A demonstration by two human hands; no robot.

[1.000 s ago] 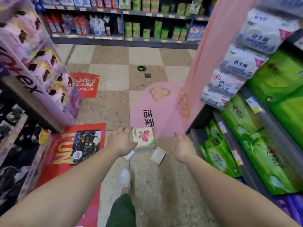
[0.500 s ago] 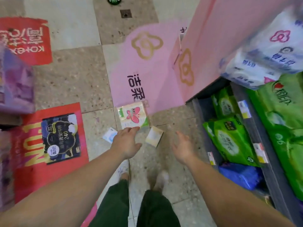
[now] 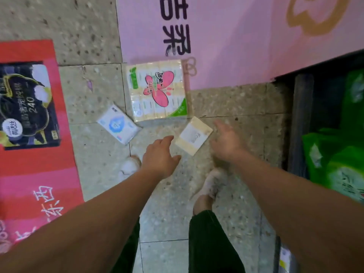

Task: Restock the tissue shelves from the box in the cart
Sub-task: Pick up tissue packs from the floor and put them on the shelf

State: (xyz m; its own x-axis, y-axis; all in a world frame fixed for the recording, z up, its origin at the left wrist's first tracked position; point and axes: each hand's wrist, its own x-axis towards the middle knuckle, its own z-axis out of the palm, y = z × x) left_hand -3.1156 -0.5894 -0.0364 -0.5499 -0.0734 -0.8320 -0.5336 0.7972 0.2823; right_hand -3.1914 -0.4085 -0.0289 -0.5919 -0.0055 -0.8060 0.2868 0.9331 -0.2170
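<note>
Butterfly-printed tissue multipack [image 3: 158,90] flat on the floor, cream pack [image 3: 193,135] and white-blue pack [image 3: 118,124] just beside.

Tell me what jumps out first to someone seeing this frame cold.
Three tissue packs lie on the speckled floor: a large multipack with a pink butterfly, a small blue-and-white pack to its lower left, and a small cream pack to its lower right. Both bare hands reach down, empty and open, the left hand and right hand flanking the cream pack. A red floor sticker fills the left; green packs sit on the bottom shelf at right.
</note>
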